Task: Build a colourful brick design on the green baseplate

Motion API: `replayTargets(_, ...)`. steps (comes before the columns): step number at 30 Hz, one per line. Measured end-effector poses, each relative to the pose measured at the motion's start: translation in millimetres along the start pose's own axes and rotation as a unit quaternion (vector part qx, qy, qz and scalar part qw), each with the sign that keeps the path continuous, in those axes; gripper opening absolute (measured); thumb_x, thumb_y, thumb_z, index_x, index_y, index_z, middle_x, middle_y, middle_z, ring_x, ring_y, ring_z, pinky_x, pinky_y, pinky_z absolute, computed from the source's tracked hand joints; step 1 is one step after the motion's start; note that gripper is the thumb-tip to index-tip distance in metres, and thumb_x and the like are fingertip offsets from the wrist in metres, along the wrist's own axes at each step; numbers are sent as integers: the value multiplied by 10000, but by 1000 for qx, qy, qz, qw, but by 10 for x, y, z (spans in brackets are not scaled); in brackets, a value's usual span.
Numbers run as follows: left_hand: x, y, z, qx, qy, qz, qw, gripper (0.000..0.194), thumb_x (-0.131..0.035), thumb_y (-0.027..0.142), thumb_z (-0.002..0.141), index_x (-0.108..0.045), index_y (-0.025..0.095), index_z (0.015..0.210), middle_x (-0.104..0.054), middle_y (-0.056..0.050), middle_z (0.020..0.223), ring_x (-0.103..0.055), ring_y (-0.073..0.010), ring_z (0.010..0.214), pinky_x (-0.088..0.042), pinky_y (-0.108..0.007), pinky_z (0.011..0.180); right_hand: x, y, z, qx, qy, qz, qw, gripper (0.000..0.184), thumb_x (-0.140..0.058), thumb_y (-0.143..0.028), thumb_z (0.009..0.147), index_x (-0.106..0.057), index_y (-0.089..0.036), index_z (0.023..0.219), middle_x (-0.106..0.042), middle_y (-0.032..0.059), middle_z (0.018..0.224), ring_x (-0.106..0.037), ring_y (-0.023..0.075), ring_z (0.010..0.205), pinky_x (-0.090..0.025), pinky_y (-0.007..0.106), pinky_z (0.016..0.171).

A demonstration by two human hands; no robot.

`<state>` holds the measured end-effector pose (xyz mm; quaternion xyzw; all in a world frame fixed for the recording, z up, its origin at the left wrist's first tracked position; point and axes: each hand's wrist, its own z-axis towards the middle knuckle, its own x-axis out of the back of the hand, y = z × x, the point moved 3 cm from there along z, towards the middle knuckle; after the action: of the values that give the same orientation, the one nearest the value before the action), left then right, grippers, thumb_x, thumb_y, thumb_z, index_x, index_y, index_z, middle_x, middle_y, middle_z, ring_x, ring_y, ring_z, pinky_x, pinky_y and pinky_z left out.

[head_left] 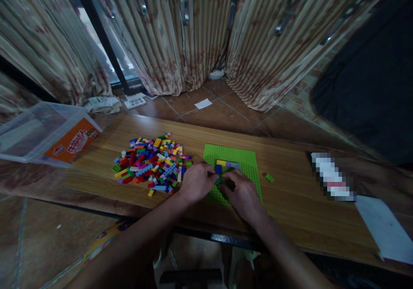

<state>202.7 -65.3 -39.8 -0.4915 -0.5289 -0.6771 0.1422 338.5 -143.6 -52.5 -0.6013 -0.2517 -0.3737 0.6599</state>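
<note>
A bright green studded baseplate (249, 158) lies on the wooden table under my hands. On it, a yellow brick (221, 163) and a greyish-purple brick (232, 165) form a row, and a blue brick (218, 169) stands at the row's left end. Just below the blue brick is a small dark green brick (218, 179), pinched between the fingertips of both hands. My left hand (198, 180) reaches it from the left with its fingers closed. My right hand (240, 190) closes on it from the right, its curled fingers partly hiding the plate.
A heap of mixed toy bricks (151, 162) is spread left of the plate. A clear plastic bin (38, 125) with an orange label stands at the far left. Right of the plate lie a small lime brick (268, 177), a blurred-out object (334, 177) and white paper (385, 226).
</note>
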Motion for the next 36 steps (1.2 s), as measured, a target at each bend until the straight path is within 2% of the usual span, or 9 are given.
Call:
replayTargets(6, 19, 31, 51, 47, -31, 3, 998, 188, -592, 280, 802, -768, 215, 803, -726, -20, 815, -647, -161, 777, -480, -255, 721, 0, -13, 1, -4, -3, 4, 1000, 131, -669, -186, 800, -651, -199, 929, -648, 48, 923, -619, 210, 850, -473, 350, 786)
replayTargets(17, 46, 79, 96, 74, -56, 21, 995, 199, -582, 264, 772, -771, 208, 788, -726, -35, 766, -654, -170, 751, -480, -258, 697, -36, 9, 11, -15, 8, 23, 1000, 139, -680, -185, 778, -670, -194, 917, -659, 55, 916, -629, 213, 852, -489, 359, 789)
replayTargets(22, 39, 80, 106, 69, -56, 27, 996, 211, -568, 252, 759, -769, 204, 799, -730, -50, 786, -663, -188, 772, -490, -277, 701, -49, -4, -6, -12, 21, 21, 999, 262, -660, -147, 778, -670, -201, 1034, -665, 63, 963, -636, 213, 859, -500, 358, 799)
replayTargets(28, 18, 89, 109, 56, -56, 39, 996, 230, -535, 248, 762, -762, 221, 783, -735, -39, 798, -668, -183, 781, -495, -267, 706, -138, -63, -90, 43, 16, -28, 999, 315, -531, -130, 866, -657, -177, 1151, -649, 97, 993, -604, 237, 937, -505, 371, 829)
replayTargets(32, 22, 93, 103, 67, -57, 43, 995, 218, -544, 260, 758, -758, 224, 784, -737, -40, 828, -670, -189, 817, -496, -272, 729, -197, -74, -164, 38, 6, -93, 995, 402, -479, -136, 892, -600, -157, 1275, -633, 131, 1056, -564, 269, 1009, -490, 398, 855)
replayTargets(36, 23, 113, 100, 48, -55, 56, 996, 216, -536, 252, 763, -750, 224, 768, -728, -40, 818, -669, -205, 824, -493, -297, 736, -182, -104, -195, 28, -14, -147, 989, 432, -439, -118, 906, -578, -152, 1314, -625, 140, 1104, -553, 274, 1025, -473, 406, 853)
